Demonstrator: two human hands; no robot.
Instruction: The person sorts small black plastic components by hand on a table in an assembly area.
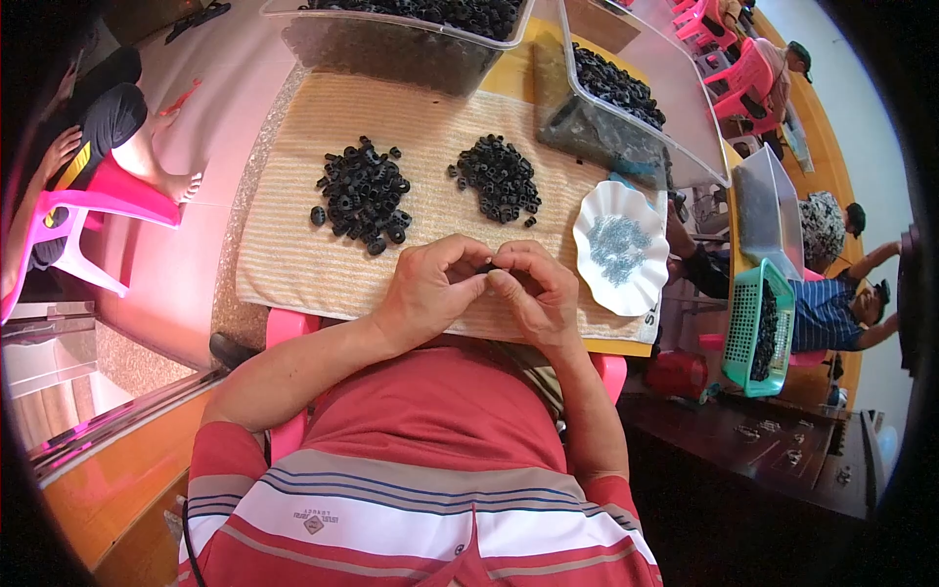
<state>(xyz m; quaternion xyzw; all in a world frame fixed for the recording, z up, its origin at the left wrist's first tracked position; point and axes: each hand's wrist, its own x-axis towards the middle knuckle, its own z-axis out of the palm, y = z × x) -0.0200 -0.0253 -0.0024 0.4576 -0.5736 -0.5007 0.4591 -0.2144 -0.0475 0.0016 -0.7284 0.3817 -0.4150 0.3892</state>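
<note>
My left hand (430, 289) and my right hand (533, 293) meet fingertip to fingertip over the near edge of a beige woven mat (293, 264). Between the fingertips is a small black ring-shaped part (489, 266), pinched by both hands and mostly hidden. Beyond the hands lie two heaps of the same black rings, one to the left (364, 196) and one to the right (499, 178). A white scalloped dish (590, 235) holding small grey metal pieces sits just right of my right hand.
Two clear plastic bins of black rings stand at the back, one in the centre (401, 44) and one to the right (636, 108). A teal basket (748, 328) is at the right. Other people sit on pink chairs at left (88, 127) and right (841, 303).
</note>
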